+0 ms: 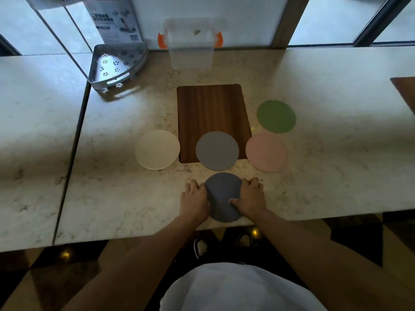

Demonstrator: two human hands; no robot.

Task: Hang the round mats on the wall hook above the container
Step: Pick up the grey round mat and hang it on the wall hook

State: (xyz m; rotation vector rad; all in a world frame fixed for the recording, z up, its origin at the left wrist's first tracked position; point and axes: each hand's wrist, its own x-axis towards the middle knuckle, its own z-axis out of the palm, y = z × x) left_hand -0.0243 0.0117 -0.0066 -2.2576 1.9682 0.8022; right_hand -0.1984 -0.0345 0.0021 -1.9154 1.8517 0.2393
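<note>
Several round mats lie flat on the marble counter. A dark blue mat (221, 194) is nearest the front edge, with my left hand (195, 199) against its left rim and my right hand (250, 197) on its right rim, thumb resting on top. Beyond it lie a grey mat (217, 150), a cream mat (157, 149), a pink mat (266, 152) and a green mat (276, 116). A clear plastic container (190, 44) with orange clips stands at the back against the wall. No hook is visible.
A dark wooden board (213, 106) lies under the far part of the grey mat. A grey perforated corner shelf (115, 63) sits at the back left, with a printed box (114, 21) behind it. Another wooden board (405, 88) shows at the right edge.
</note>
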